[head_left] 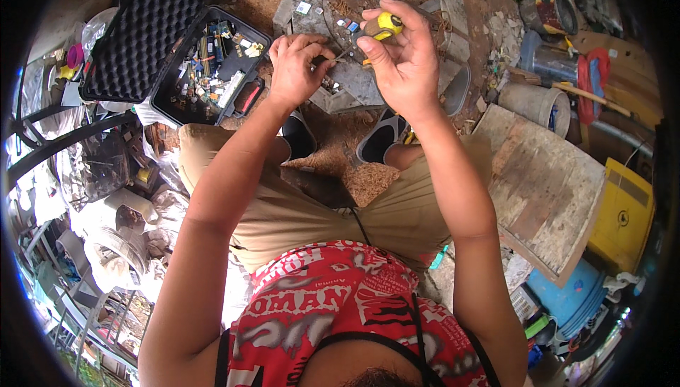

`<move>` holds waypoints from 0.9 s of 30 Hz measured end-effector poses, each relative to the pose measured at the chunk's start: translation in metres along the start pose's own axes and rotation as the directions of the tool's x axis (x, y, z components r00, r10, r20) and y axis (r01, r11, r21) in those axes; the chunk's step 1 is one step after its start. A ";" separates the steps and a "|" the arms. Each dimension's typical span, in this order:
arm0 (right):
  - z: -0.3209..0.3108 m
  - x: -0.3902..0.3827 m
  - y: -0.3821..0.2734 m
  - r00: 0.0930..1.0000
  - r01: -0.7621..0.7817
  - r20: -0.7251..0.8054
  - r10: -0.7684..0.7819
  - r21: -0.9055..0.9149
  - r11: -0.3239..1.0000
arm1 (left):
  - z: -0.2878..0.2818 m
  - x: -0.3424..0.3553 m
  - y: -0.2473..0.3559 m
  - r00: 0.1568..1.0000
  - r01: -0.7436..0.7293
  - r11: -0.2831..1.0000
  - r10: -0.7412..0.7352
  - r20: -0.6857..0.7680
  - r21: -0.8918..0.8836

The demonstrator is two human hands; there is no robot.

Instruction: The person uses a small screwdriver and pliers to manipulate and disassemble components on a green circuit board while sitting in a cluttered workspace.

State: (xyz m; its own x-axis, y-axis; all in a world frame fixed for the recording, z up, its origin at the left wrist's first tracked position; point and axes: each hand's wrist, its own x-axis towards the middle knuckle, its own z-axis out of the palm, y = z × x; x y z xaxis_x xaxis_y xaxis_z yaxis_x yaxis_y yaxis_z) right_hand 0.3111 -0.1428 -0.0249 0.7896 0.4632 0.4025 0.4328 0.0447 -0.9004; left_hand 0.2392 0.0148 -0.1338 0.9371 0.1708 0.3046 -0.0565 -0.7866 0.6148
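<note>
So the yellow-and-dark tool [386, 27], screwdriver-looking from my end of the feed, sits just right of upper centre, in the grasp of the right hand [407, 61], thumb on one side and fingers on the other. The left hand [297, 64] is curled low just left of it, fingers bent in; can't tell what it's pinching, if anything. Under both is a grey slab [361, 82] with a little blue piece [348, 25] and a pale chip [303, 8] on top. My read: this is the fiddly hand-tool step on some small part, and the next move calls for a steady left hand and careful aim with the tool. Upper left there's an open black case [231, 66] full of small electronic bits [205, 68], its foam-lined lid [145, 40] tipped back. Wooden board [545, 181] at right, blue bucket [570, 295] lower right.
</note>
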 end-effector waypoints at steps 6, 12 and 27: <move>0.002 -0.002 0.002 1.000 0.009 0.025 -0.008 -0.027 1.000 | 0.002 0.001 0.000 1.000 0.015 0.999 -0.015 0.001 -0.041; 0.004 -0.006 0.007 1.000 -0.006 0.019 0.006 -0.007 1.000 | 0.002 0.000 -0.001 1.000 0.020 0.999 -0.020 0.012 -0.026; 0.010 0.006 -0.001 0.997 -0.013 0.077 0.023 -0.134 0.991 | 0.001 0.006 0.003 0.998 -0.038 0.997 0.035 -0.055 -0.062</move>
State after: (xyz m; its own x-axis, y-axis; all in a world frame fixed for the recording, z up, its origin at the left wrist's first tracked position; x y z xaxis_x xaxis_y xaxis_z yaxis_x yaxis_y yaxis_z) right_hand 0.3111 -0.1315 -0.0227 0.7635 0.5308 0.3678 0.4771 -0.0799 -0.8752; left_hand 0.2448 0.0129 -0.1316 0.9140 0.1757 0.3657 -0.1138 -0.7542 0.6467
